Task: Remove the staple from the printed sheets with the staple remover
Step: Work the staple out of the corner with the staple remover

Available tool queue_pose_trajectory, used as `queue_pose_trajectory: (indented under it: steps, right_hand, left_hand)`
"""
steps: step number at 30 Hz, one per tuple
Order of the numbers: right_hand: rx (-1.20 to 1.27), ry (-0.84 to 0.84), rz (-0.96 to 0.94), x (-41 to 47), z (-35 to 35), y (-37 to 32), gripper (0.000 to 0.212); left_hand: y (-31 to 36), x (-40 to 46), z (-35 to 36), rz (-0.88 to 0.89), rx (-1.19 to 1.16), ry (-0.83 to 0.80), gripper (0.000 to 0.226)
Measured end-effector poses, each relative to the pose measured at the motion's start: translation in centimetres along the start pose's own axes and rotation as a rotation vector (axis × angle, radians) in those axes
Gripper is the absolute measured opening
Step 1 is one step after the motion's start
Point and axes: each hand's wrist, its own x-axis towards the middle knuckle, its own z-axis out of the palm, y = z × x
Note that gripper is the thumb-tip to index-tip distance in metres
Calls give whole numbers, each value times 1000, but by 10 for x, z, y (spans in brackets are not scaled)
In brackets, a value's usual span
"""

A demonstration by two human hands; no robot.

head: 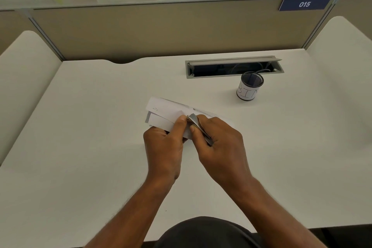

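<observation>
— Both hands work close together over the white desk. What has each got?

— Left hand is closed on the printed sheets, thumb pressed on top near the corner, holding them raised and bent. Right hand is wrapped around the metal staple remover, its tip against the paper beside the left thumb.

— Can you see the staple?

— No, too small to tell.

— Anything around them?

— A mesh cup with a handwritten label stands well apart at the back right, near an open cable tray. A blue plate reading 015 sits on the divider.
</observation>
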Motion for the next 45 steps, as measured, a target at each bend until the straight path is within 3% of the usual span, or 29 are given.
queue_pose_trajectory:
  steps: [10, 15, 28, 30, 35, 39, 45]
  right_hand:
    - [29, 33, -8, 1, 3, -5, 9]
    - [171, 30, 102, 0, 1, -9, 23]
    - [460, -48, 320, 2, -5, -8, 19]
    - [443, -50, 313, 1, -6, -8, 18]
    - [240, -27, 161, 0, -5, -6, 19]
    - [39, 13, -2, 2, -5, -6, 7]
    - [-39, 2, -17, 2, -1, -3, 16]
  left_hand:
    - [5, 0, -1, -11, -55, -16, 7]
    - [7, -2, 0, 6, -63, -24, 8]
    - [9, -6, 2, 22, -52, -20, 23]
    - [9, -5, 1, 18, -45, -17, 29]
    - [6, -4, -1, 10, -34, 5, 6]
    - [5, -4, 0, 25, -35, -23, 8]
    - [4, -2, 0, 19, -52, -54, 9]
